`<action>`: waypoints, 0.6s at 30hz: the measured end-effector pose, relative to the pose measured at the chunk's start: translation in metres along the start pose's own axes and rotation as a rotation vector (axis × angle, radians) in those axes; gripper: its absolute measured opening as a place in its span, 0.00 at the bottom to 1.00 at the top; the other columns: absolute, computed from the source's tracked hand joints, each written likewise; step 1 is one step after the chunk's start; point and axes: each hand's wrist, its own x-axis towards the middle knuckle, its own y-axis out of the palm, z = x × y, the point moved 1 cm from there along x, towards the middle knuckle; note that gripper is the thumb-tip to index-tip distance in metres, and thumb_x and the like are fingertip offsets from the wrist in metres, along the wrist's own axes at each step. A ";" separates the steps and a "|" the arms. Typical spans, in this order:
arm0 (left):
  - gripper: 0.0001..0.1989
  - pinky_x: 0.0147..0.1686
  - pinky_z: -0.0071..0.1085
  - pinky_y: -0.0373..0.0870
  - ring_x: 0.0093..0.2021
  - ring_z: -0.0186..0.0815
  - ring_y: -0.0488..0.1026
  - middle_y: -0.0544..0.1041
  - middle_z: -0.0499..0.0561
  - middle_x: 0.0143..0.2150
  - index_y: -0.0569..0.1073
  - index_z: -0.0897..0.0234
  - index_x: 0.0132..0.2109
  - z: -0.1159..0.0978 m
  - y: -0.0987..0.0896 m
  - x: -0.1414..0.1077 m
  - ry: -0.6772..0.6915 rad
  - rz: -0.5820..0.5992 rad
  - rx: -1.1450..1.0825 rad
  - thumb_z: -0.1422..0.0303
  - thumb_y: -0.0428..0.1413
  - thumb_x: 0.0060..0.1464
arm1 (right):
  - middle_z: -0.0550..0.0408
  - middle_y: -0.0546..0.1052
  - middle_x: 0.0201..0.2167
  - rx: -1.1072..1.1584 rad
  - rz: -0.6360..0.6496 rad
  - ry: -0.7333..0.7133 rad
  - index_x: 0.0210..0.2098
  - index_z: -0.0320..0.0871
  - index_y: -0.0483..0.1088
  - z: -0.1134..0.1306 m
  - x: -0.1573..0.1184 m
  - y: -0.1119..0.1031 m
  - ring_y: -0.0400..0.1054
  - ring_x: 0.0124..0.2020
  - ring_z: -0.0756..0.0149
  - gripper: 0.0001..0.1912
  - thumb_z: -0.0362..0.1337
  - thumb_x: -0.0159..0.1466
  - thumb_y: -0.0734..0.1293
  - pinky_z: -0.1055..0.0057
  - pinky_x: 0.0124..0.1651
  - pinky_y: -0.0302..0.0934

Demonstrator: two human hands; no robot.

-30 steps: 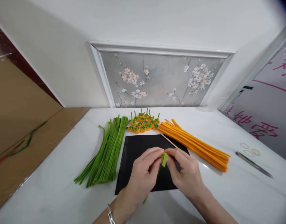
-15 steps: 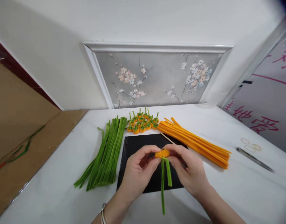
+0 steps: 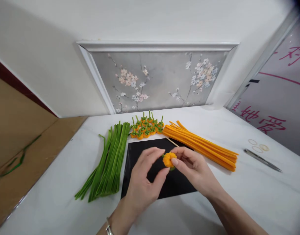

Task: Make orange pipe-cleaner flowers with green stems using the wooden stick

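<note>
A small orange pipe-cleaner pumpkin [image 3: 168, 160] is pinched between the thumb and fingers of my right hand [image 3: 197, 169], its ribbed round side turned up towards me. A bit of green pipe cleaner shows at its left edge and beneath it; the rest of the green is hidden. My left hand [image 3: 146, 174] is open, thumb and fingers spread around the pumpkin's left side, fingertips very close to it. Both hands hover over a black mat [image 3: 137, 151]. Behind them stand several finished orange pumpkins with green stems [image 3: 147, 127].
A bundle of green pipe cleaners [image 3: 113, 163] lies to the left, orange pipe cleaners [image 3: 201, 145] to the right. A thin wooden stick [image 3: 172, 142] rests on the mat's far edge. Tweezers [image 3: 262, 160] and several rubber bands [image 3: 258, 147] lie far right. Cardboard [image 3: 42, 156] borders the left.
The pumpkin has been turned so its round side faces me, and the dangling green ends have swung out of sight. My left fingers have opened away from it; my right hand keeps hold.
</note>
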 end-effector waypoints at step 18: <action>0.08 0.40 0.25 0.74 0.37 0.32 0.77 0.80 0.49 0.38 0.76 0.64 0.40 -0.007 0.011 0.006 -0.638 0.044 -0.541 0.71 0.61 0.50 | 0.54 0.76 0.31 -0.271 -0.162 -0.167 0.42 0.43 0.72 0.004 -0.006 0.005 0.68 0.26 0.71 0.08 0.36 0.64 0.65 0.75 0.28 0.65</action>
